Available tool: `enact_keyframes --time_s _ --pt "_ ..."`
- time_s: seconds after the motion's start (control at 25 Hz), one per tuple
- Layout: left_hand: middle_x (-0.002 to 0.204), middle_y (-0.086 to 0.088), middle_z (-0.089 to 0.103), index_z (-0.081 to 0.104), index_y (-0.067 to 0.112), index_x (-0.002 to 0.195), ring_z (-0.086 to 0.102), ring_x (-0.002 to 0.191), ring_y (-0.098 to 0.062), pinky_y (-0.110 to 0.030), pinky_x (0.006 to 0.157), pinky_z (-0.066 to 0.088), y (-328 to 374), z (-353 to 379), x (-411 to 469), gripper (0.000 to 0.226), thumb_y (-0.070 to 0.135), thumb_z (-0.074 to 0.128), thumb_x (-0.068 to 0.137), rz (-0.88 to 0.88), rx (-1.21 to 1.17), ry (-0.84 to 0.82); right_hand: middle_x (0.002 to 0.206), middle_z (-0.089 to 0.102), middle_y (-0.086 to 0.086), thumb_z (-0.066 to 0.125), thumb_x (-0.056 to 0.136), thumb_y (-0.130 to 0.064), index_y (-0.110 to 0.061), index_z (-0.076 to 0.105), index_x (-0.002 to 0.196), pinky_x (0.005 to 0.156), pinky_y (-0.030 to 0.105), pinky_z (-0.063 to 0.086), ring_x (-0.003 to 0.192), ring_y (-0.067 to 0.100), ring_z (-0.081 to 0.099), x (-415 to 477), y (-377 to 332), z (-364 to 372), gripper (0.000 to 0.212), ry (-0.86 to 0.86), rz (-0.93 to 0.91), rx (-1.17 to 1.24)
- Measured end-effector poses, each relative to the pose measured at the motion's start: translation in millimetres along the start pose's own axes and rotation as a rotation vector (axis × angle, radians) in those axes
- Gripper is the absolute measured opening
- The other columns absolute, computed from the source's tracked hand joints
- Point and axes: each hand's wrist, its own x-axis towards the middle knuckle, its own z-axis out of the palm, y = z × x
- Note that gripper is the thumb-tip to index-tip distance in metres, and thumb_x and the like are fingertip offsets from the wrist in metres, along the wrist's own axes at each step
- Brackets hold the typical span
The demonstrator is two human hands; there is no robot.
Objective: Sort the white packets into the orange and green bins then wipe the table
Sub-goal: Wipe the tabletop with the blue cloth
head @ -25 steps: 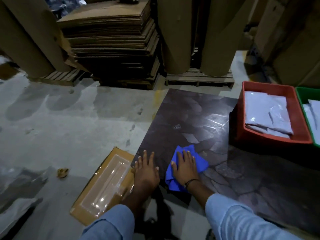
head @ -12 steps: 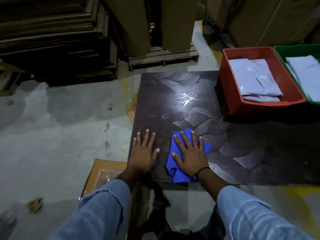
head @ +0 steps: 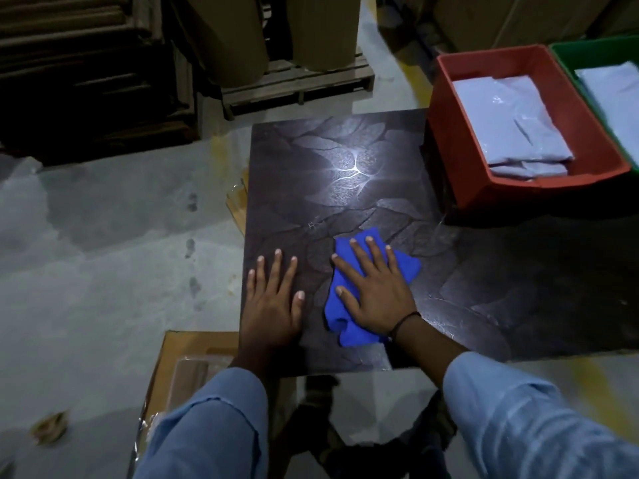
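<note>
A dark patterned table (head: 345, 174) fills the middle of the head view. My right hand (head: 375, 290) lies flat with spread fingers on a crumpled blue cloth (head: 408, 267), pressing it onto the tabletop near the front edge. My left hand (head: 275, 302) rests flat on the bare table at its front left corner, beside the cloth. At the back right stands the orange bin (head: 446, 133) with several white packets (head: 508, 122) stacked inside. The green bin (head: 587, 51) stands to its right, cut off by the frame edge, with more white packets (head: 615, 88) in it.
A flat cardboard box with plastic wrap (head: 186, 368) lies on the concrete floor below the table's left front corner. Large cardboard rolls (head: 228, 36) on a wooden pallet (head: 297, 84) stand behind the table. Stacked cardboard sheets (head: 86, 63) sit at the back left.
My right hand has pushed the blue cloth to the right and a little farther onto the table. The view has swung right and down. My left hand stays flat at the table's left corner.
</note>
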Motion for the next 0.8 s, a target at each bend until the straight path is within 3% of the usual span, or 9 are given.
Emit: enact_keyframes --time_s 0.08,0.12,0.32,0.36,0.44,0.56,0.64,0.8 --pt "0.169 -0.003 0.008 0.021 0.027 0.16 0.005 0.156 -0.032 -0.052 0.124 0.014 -0.5 0.2 0.6 0.065 0.046 0.035 0.099 -0.011 0.015 -0.016 0.164 0.022 0.009 0.034 0.094 -0.067 -0.036 0.03 0.154 0.119 0.061 0.008 0.153 0.036 0.004 14.6 -18.4 -0.9 0.068 0.014 0.164 0.058" --pt "0.169 -0.003 0.007 0.02 0.027 0.16 0.005 0.156 -0.032 -0.052 0.124 0.014 -0.8 0.9 0.6 0.066 0.046 0.035 0.098 -0.015 0.02 -0.021 0.164 0.021 0.01 0.035 0.092 -0.069 -0.034 0.03 0.154 0.119 0.061 0.007 0.153 0.037 0.003 13.7 -29.6 0.2 0.071 0.019 0.153 0.069" --pt "0.169 -0.004 0.007 0.021 0.026 0.16 0.005 0.156 -0.033 -0.054 0.123 0.016 -3.1 3.4 1.3 0.068 0.042 0.038 0.096 -0.004 0.0 -0.023 0.167 0.009 0.005 0.035 0.093 -0.07 -0.036 0.02 0.157 0.122 0.057 0.005 0.154 0.032 -0.002 -26.4 -20.5 -9.4 0.073 -0.09 -0.506 0.035" --pt "0.169 -0.004 0.008 0.021 0.026 0.16 0.005 0.156 -0.033 -0.054 0.123 0.016 -3.0 3.7 0.9 0.067 0.042 0.039 0.097 -0.002 -0.011 -0.017 0.167 0.01 0.004 0.035 0.093 -0.071 -0.037 0.023 0.156 0.122 0.056 0.007 0.154 0.03 -0.001 -24.6 -7.3 -9.1 0.072 -0.094 -0.563 0.024" --pt "0.169 -0.003 0.007 0.021 0.027 0.16 0.003 0.156 -0.032 -0.054 0.123 0.016 -2.8 3.4 0.4 0.066 0.043 0.04 0.099 -0.01 -0.027 -0.004 0.166 0.015 0.003 0.038 0.092 -0.071 -0.038 0.026 0.155 0.121 0.057 0.012 0.154 0.029 0.002 -10.2 12.9 -4.6 0.071 -0.053 -0.42 0.009" --pt "0.169 -0.002 0.008 0.022 0.027 0.16 0.003 0.156 -0.031 -0.054 0.123 0.016 -2.9 1.9 0.5 0.065 0.044 0.041 0.099 -0.005 -0.039 0.004 0.164 0.023 0.004 0.041 0.092 -0.069 -0.036 0.032 0.153 0.119 0.058 0.015 0.154 0.03 0.007 12.5 1.7 -2.5 0.07 0.043 0.075 0.069" --pt "0.169 -0.003 0.009 0.023 0.026 0.159 0.003 0.156 -0.031 -0.053 0.123 0.016 -2.4 2.1 0.0 0.066 0.042 0.042 0.099 -0.01 -0.041 0.014 0.164 0.023 0.007 0.042 0.092 -0.066 -0.034 0.033 0.153 0.119 0.058 0.015 0.153 0.032 0.007 5.4 -21.5 1.9 0.07 0.054 0.112 0.12" --pt "0.169 -0.003 0.01 0.024 0.026 0.159 0.003 0.156 -0.031 -0.054 0.122 0.016 -0.8 1.0 -0.6 0.066 0.041 0.044 0.097 -0.014 -0.046 0.005 0.167 0.012 0.004 0.04 0.094 -0.065 -0.036 0.029 0.155 0.122 0.054 0.01 0.154 0.029 0.001 -30.1 -12.4 -8.7 0.068 -0.102 -0.613 0.102"
